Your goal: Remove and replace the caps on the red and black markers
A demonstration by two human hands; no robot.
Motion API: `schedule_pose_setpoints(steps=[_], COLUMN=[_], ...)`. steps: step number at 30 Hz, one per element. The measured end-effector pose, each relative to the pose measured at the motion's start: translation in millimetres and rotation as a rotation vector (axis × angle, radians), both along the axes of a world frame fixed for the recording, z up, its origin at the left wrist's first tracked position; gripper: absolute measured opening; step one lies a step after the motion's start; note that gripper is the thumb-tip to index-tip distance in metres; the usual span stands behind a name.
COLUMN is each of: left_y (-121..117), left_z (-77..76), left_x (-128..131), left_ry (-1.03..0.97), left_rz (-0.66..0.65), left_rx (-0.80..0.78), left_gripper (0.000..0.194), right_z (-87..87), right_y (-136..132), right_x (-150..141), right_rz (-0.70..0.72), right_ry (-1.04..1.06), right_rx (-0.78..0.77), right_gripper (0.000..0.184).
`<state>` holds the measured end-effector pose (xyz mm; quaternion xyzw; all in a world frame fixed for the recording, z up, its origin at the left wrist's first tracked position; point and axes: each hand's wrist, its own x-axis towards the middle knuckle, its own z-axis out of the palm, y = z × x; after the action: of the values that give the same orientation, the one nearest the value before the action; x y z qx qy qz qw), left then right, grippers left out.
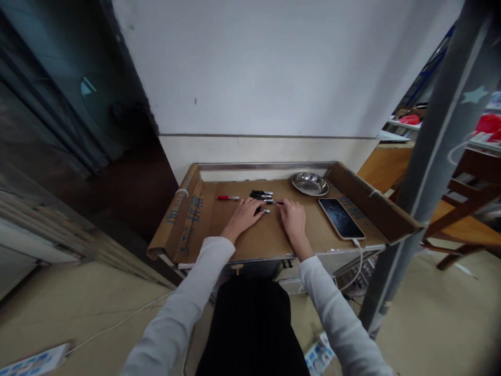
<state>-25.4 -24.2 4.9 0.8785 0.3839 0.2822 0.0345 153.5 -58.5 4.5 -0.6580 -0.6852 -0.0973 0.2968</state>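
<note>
Both my hands rest on a cardboard-covered table (270,235). My left hand (246,214) lies palm down with its fingers stretched, the fingertips touching a small silver-tipped pen part (264,210). My right hand (293,216) also lies flat, its fingertips by a black pen (270,201). Just beyond both hands sits a small cluster of black pens (261,195). A red pen (227,198) lies apart to the left of the cluster.
A round metal dish (310,184) stands at the back right of the table. A phone (341,218) lies screen up at the right, with a white cable running off the front edge. A grey post (430,156) rises at the right, with wooden furniture behind it.
</note>
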Motion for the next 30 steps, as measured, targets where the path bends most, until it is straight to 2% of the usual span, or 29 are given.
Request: schedule_pose_setpoints(steps=[4, 9, 12, 14, 16, 18, 19, 21, 23, 25, 30], left_y=[-2.3, -2.0, -1.8, -2.0, -2.5, -3.1, -3.4, -3.4, -2.5, -0.6, 6.8], left_z=[2.0, 2.5, 1.9, 1.7, 2.4, 3.9, 4.8, 6.2, 5.9, 3.6, -4.0], left_x=[-1.4, -2.0, -1.9, -1.7, -2.5, -5.6, -8.4, -16.1, -25.3, -33.3, -38.4], left_ry=[0.030, -0.052, -0.087, -0.101, -0.124, -0.142, -0.146, -0.149, -0.154, -0.146, -0.113], left_rz=[-0.011, 0.031, 0.011, -0.004, 0.019, 0.087, 0.144, 0.301, 0.478, 0.600, 0.683], left_rx=[0.010, 0.015, 0.023, 0.036, 0.051, 0.069, 0.078, 0.087, 0.080, 0.055, -0.006], left_gripper=[0.022, 0.021, 0.021, 0.022, 0.023, 0.023, 0.023, 0.022, 0.020, 0.019, 0.018], right_z=[0.8, 4.6, 5.7, 5.3, 4.3, 3.2, 2.8, 2.0, 1.1, -0.2, -2.6], right_y=[-1.4, -3.3, -3.5, -3.0, -1.9, -0.3, 0.7, 2.9, 5.2, 7.0, 7.9], right_x=[-1.6, -6.5, -9.2, -11.4, -13.6, -14.9, -14.9, -13.5, -10.7, -8.0, -6.9], right_rz=[-0.050, 0.042, 0.100, 0.198, 0.356, 0.483, 0.503, 0.458, 0.361, 0.270, 0.140], right_ry=[-0.023, -0.084, -0.093, -0.076, -0.030, 0.030, 0.054, 0.066, 0.039, 0.006, -0.064], right_rx=[-0.035, -0.013, 0.008, 0.008, 0.012, 0.024, 0.031, 0.035, 0.026, 0.009, -0.036], right_gripper=[0.023, 0.023, 0.026, 0.029, 0.040, 0.055, 0.059, 0.057, 0.048, 0.039, 0.034])
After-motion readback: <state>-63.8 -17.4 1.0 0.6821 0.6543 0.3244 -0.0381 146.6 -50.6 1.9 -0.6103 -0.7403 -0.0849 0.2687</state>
